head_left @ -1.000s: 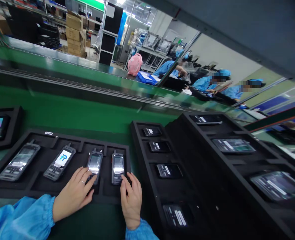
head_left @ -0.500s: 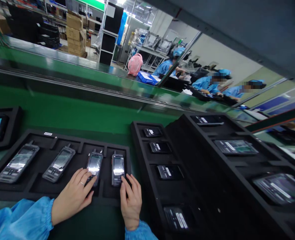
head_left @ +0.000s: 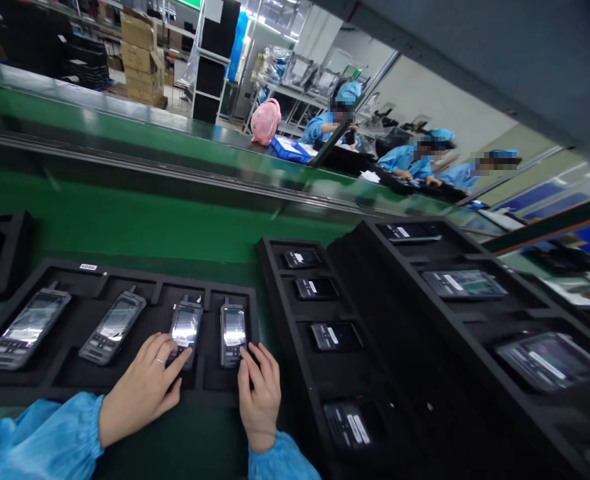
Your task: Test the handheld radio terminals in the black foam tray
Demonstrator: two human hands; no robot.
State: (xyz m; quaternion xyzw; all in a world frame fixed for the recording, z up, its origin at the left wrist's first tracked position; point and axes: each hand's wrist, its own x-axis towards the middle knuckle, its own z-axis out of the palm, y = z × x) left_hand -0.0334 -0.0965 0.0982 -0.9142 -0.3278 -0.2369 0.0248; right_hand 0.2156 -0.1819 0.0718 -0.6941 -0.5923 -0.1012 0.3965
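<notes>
A black foam tray (head_left: pixel 139 393) in front of me holds several handheld radios with screens and keypads. My left hand (head_left: pixel 142 377) rests over the lower part of the third handheld radio (head_left: pixel 185 327), its index finger stretched onto the keys and the thumb apart. At the tray's right end, the fingers of my right hand (head_left: pixel 261 393) touch the lower right side of the fourth handheld radio (head_left: pixel 233 327). Both of these radios lie in their slots, screens up. To the left lie a tilted radio (head_left: pixel 113 327) and a larger-looking radio (head_left: pixel 27 330). Neither hand grips anything.
Right of my hands, a narrow foam tray (head_left: pixel 299 347) and a higher foam tray (head_left: pixel 455 327) hold more handheld devices. Another tray (head_left: pixel 17 267) sits at the left edge. Beyond the green bench (head_left: pixel 175 230) are a pink fan (head_left: pixel 265 122) and several co-workers in blue.
The whole view has shifted slightly, so the trays appear a little left and higher. My left index finger reaches a bit straighter over the radio's keys. My right hand stays at its radio.
</notes>
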